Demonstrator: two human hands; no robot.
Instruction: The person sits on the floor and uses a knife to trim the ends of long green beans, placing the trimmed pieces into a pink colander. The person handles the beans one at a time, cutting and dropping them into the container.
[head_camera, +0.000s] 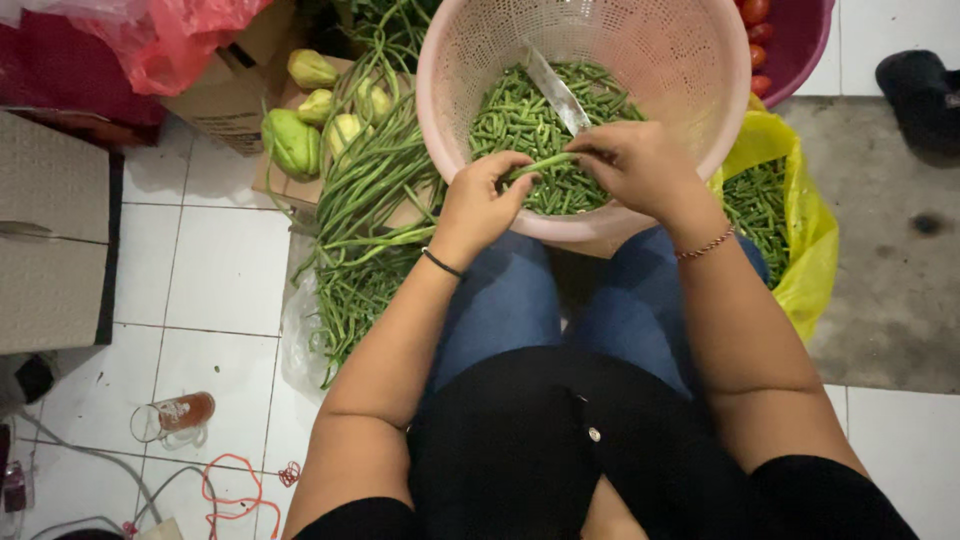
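A pink perforated basket rests at my knees and holds several cut pieces of green long beans. My left hand pinches one long bean over the basket's near rim. My right hand grips a knife whose blade points up and left over the cut beans; its fingers also touch the same bean. The two hands are close together.
A heap of uncut long beans lies on the floor left of the basket, beside green chayotes on cardboard. A yellow bag with more beans sits right. Tomatoes, a glass mug and cables are around.
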